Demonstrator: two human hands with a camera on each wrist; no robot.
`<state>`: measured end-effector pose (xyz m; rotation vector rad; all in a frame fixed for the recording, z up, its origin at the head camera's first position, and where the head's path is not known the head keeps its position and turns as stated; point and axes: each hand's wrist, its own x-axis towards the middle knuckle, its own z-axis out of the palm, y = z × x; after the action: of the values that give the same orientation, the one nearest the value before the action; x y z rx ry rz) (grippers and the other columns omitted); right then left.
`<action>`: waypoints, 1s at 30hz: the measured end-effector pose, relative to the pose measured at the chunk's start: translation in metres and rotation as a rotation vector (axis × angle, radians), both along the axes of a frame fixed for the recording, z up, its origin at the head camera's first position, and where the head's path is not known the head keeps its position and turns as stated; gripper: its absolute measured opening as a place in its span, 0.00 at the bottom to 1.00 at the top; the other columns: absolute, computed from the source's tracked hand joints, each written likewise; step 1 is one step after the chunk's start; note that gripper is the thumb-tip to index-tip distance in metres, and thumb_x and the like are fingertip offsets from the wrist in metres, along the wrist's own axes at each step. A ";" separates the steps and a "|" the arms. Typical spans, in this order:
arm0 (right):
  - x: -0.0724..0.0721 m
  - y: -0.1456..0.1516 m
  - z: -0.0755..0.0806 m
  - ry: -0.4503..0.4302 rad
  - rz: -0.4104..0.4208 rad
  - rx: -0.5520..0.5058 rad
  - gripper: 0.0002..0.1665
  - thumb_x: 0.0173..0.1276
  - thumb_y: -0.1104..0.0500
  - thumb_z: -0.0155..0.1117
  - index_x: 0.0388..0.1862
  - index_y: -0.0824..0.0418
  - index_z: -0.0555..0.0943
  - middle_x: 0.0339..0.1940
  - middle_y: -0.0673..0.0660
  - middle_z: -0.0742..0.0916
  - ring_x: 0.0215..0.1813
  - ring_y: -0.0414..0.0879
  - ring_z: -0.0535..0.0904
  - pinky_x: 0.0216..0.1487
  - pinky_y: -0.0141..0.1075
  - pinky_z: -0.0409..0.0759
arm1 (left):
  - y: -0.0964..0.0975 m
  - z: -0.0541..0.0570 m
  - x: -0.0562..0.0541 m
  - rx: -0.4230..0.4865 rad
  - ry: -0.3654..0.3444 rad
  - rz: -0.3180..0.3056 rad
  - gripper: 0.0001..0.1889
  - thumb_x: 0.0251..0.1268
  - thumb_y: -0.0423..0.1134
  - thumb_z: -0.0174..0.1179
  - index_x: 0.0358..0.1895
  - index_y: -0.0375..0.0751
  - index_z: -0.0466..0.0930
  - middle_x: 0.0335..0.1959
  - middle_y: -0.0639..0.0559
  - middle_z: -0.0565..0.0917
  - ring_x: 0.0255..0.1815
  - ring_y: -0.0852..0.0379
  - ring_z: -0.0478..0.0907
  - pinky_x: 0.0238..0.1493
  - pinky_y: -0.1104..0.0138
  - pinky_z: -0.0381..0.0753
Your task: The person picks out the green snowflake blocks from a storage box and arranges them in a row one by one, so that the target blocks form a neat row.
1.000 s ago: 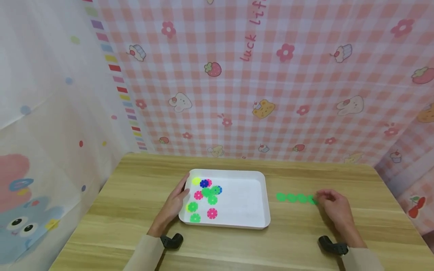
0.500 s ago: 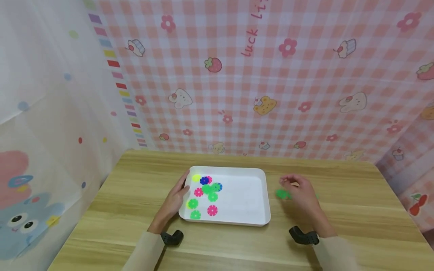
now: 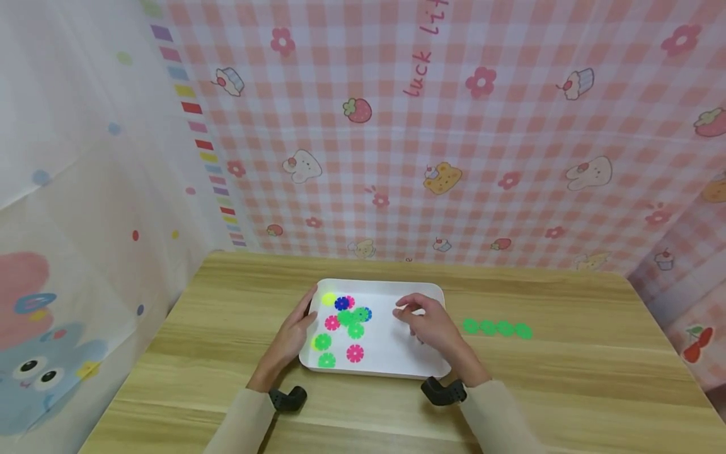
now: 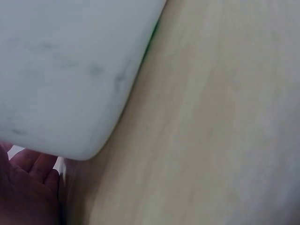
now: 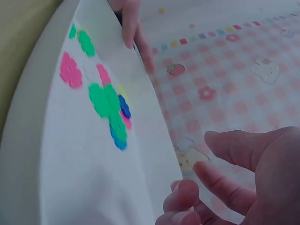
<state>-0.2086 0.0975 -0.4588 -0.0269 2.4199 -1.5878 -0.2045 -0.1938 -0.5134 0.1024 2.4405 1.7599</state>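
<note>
My left hand point(image 3: 290, 334) holds the left side of a white rectangular tray point(image 3: 391, 358), its thumb at the rim and its fingers along the outer wall. Notched plastic snowflake discs lie scattered in the tray's left half: several green ones point(image 3: 355, 330), pink ones point(image 3: 355, 353), a dark blue disc point(image 3: 341, 304) and a yellow disc point(image 3: 329, 299). Above the tray's right half hovers my right hand point(image 3: 428, 321), loosely bent, with nothing between thumb and fingers in the right wrist view. On the table right of the tray, several green discs point(image 3: 488, 327) form a row.
The wooden table point(image 3: 363, 416) extends around the tray on all sides. A pink checked cloth point(image 3: 397, 145) hangs behind it, and a pale printed cloth point(image 3: 113, 208) hangs at the left. Each wrist wears a black camera mount point(image 3: 288, 399).
My right hand has moved left, from the right end of the green row to above the tray, uncovering the row. My left hand stays at the tray's side.
</note>
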 end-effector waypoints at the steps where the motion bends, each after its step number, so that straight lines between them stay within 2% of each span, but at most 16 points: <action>1: 0.000 -0.006 -0.002 -0.011 0.010 -0.007 0.15 0.69 0.55 0.66 0.51 0.59 0.81 0.42 0.56 0.81 0.24 0.45 0.72 0.20 0.32 0.70 | 0.000 0.001 0.000 0.000 -0.004 -0.001 0.29 0.82 0.38 0.34 0.81 0.53 0.44 0.82 0.55 0.44 0.82 0.53 0.36 0.80 0.53 0.35; 3: 0.000 -0.016 -0.005 -0.018 0.032 -0.010 0.15 0.69 0.55 0.66 0.51 0.59 0.80 0.41 0.56 0.82 0.23 0.45 0.72 0.20 0.32 0.70 | 0.001 0.006 0.002 0.005 -0.019 -0.003 0.29 0.82 0.36 0.33 0.81 0.51 0.44 0.82 0.54 0.44 0.82 0.53 0.36 0.80 0.53 0.35; 8: 0.001 -0.037 -0.012 -0.051 0.089 -0.004 0.16 0.68 0.53 0.67 0.50 0.60 0.80 0.41 0.56 0.81 0.24 0.44 0.72 0.20 0.31 0.71 | 0.006 0.027 0.011 0.006 -0.044 -0.014 0.29 0.81 0.34 0.33 0.81 0.46 0.44 0.82 0.50 0.44 0.82 0.50 0.37 0.80 0.53 0.36; 10: 0.002 -0.044 -0.016 -0.050 0.110 0.007 0.16 0.67 0.54 0.67 0.50 0.60 0.80 0.40 0.56 0.81 0.25 0.44 0.73 0.21 0.31 0.72 | 0.007 0.031 0.013 0.006 -0.041 -0.018 0.29 0.81 0.34 0.34 0.81 0.45 0.44 0.82 0.49 0.44 0.82 0.50 0.37 0.80 0.52 0.36; 12: 0.002 -0.050 -0.019 -0.047 0.124 0.037 0.16 0.66 0.54 0.68 0.49 0.61 0.80 0.39 0.56 0.81 0.27 0.45 0.75 0.24 0.32 0.73 | 0.007 0.029 0.013 0.009 -0.037 -0.016 0.29 0.81 0.34 0.33 0.81 0.45 0.44 0.82 0.49 0.44 0.82 0.50 0.37 0.80 0.52 0.36; 18: -0.001 -0.061 -0.029 -0.005 0.123 0.173 0.15 0.63 0.53 0.70 0.46 0.60 0.82 0.34 0.54 0.81 0.33 0.46 0.73 0.32 0.34 0.72 | 0.003 0.003 0.003 0.016 -0.020 -0.010 0.29 0.82 0.37 0.33 0.81 0.52 0.43 0.82 0.54 0.43 0.82 0.53 0.36 0.80 0.53 0.35; 20: -0.002 -0.064 -0.032 0.012 0.120 0.193 0.15 0.63 0.54 0.71 0.45 0.59 0.82 0.31 0.53 0.80 0.33 0.46 0.72 0.32 0.34 0.70 | 0.002 -0.001 0.001 0.016 -0.010 -0.008 0.29 0.82 0.38 0.34 0.81 0.54 0.44 0.82 0.55 0.44 0.82 0.53 0.37 0.80 0.53 0.36; 25: -0.003 -0.067 -0.035 0.047 0.114 0.227 0.13 0.61 0.55 0.73 0.43 0.58 0.83 0.27 0.52 0.78 0.29 0.45 0.70 0.30 0.33 0.66 | 0.001 -0.004 -0.001 0.023 0.009 -0.003 0.29 0.81 0.38 0.35 0.81 0.56 0.46 0.82 0.55 0.46 0.82 0.53 0.37 0.80 0.52 0.36; 30: -0.003 -0.070 -0.036 0.069 0.101 0.269 0.13 0.60 0.55 0.74 0.41 0.57 0.83 0.27 0.52 0.78 0.30 0.45 0.70 0.31 0.34 0.66 | -0.001 -0.004 -0.001 0.031 0.017 0.000 0.29 0.81 0.37 0.35 0.81 0.56 0.46 0.82 0.54 0.46 0.82 0.52 0.38 0.80 0.52 0.36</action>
<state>-0.2118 0.0273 -0.4952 -0.1551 2.6184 -1.2284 -0.2053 -0.1945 -0.5177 0.1218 2.4251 1.8052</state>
